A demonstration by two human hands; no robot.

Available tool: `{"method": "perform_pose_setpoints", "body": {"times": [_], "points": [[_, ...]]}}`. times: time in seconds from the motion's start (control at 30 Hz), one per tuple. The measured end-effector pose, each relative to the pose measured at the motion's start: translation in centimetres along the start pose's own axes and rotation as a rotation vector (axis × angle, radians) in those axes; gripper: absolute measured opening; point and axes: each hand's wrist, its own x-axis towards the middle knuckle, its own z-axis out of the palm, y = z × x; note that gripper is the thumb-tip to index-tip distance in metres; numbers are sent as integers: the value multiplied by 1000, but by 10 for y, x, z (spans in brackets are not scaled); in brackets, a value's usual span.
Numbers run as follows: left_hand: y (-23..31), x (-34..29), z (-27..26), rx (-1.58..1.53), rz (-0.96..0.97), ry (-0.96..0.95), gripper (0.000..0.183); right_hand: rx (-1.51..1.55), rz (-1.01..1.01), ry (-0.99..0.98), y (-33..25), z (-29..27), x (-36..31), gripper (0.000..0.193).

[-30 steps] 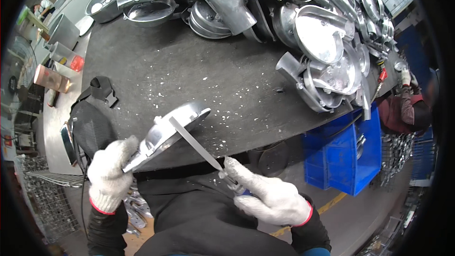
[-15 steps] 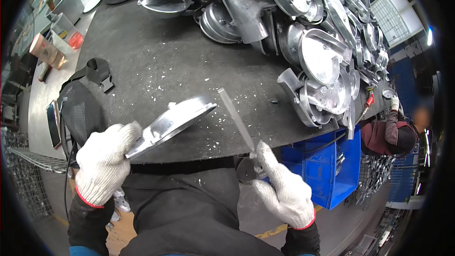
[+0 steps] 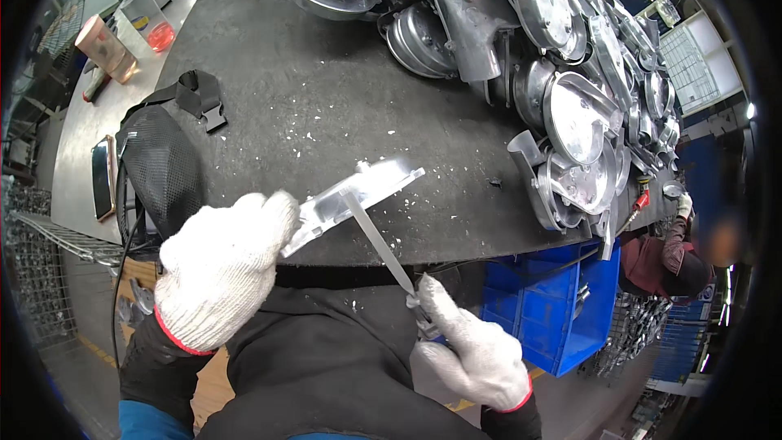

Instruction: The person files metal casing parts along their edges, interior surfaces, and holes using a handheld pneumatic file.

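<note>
The dark worktable point(image 3: 318, 106) spans the view. A heap of silver metal castings point(image 3: 570, 110) covers its far right; whether these bear lettering cannot be told at this size. A blue bin point(image 3: 521, 330) stands at the right, below the table's near edge. A black mesh pouch point(image 3: 163, 171) lies at the left, just beyond the left hand point(image 3: 224, 269). This gloved hand is closed around the near-left end of the held casting point(image 3: 383, 183), hiding that end; the part extends tilted from the fingers over the table. The gloved right hand point(image 3: 476, 350) grips a flat file-like tool point(image 3: 376, 236), index finger extended along it, thumb opposite. The tool's tip overlaps the held casting; contact cannot be confirmed. White chips point(image 3: 300, 134) lie scattered beyond.
</note>
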Motion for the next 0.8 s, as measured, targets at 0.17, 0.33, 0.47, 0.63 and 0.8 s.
{"method": "perform_pose_setpoints", "body": {"times": [0.17,0.33,0.47,0.63,0.8], "points": [[5,2,1,38,10,39,35,-318,158,-31,-20,11,5,77],[5,4,1,74,20,52,33,-330,151,29,-25,27,11,74],[-1,4,2,2,30,70,32,-688,138,35,-24,26,13,72],[-3,5,4,-32,11,53,33,-675,121,101,-19,21,7,71],[-5,5,5,25,108,118,17,-815,26,119,-14,20,6,68]]}}
